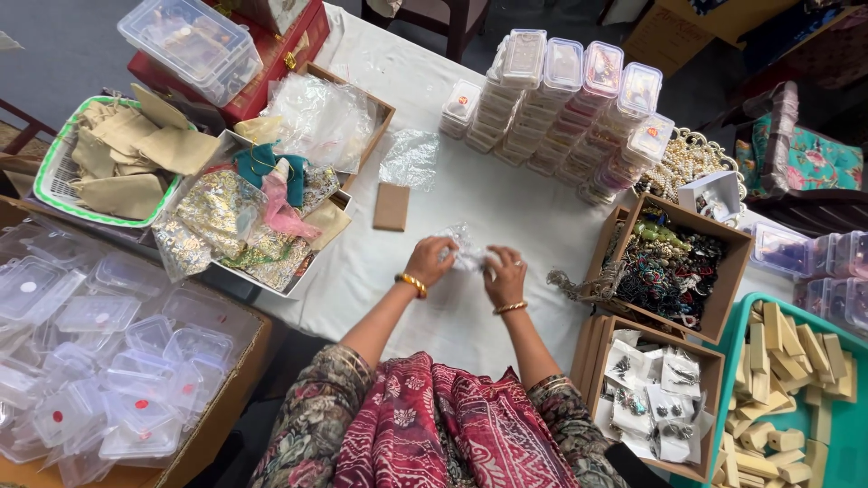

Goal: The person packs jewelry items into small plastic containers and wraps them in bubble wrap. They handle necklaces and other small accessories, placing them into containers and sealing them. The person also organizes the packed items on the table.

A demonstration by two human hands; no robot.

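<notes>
**Both hands on a small clear bag**

Left hand (429, 262) and right hand (504, 274) both pinch a crinkled clear plastic bag (464, 250), held between them just above the white tablecloth (506, 194). Small tan card (391, 207) lies beyond the left hand. Open box of jewellery (674, 268) sits right of the right hand.

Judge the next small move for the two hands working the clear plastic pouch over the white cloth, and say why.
Probably keep opening the clear plastic pouch: the left hand and the right hand both pinch it, crumpled, between them above the white tablecloth. Whether anything is inside cannot be told. The open box of beaded jewellery lies closest, by the right hand.
</notes>
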